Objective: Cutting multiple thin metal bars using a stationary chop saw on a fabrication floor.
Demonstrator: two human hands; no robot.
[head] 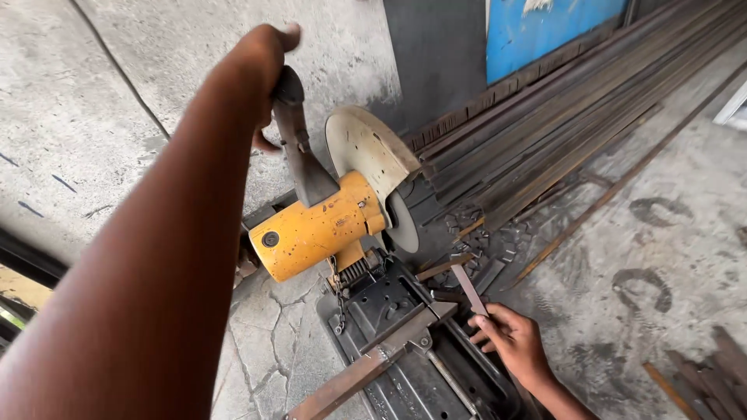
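Left hand [264, 62], upper centre of frame, fingers wrapped on dark handle [296, 128] of yellow chop saw [319, 229]; saw head raised, cutting disc [401, 222] clear of work. Long rusty steel bar [366, 369] lies across dark saw base [436, 381], lower centre. Right hand [513, 342], lower right, pinches short flat metal piece [469, 289], seemingly cut-off. Judgement: one cut done, long bar remains. Behind: long steel bar stock [560, 117], small offcuts [482, 233], blue panel [552, 27], cracked concrete floor [677, 233]. Nothing blocks disc path.

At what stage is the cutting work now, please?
Apparently done: short cut pieces lie beside the raised cutting disc. In hand: the left hand holds the saw handle; the right hand holds a short metal piece. Left: a long bar lies in the vise, and long bars remain stacked.
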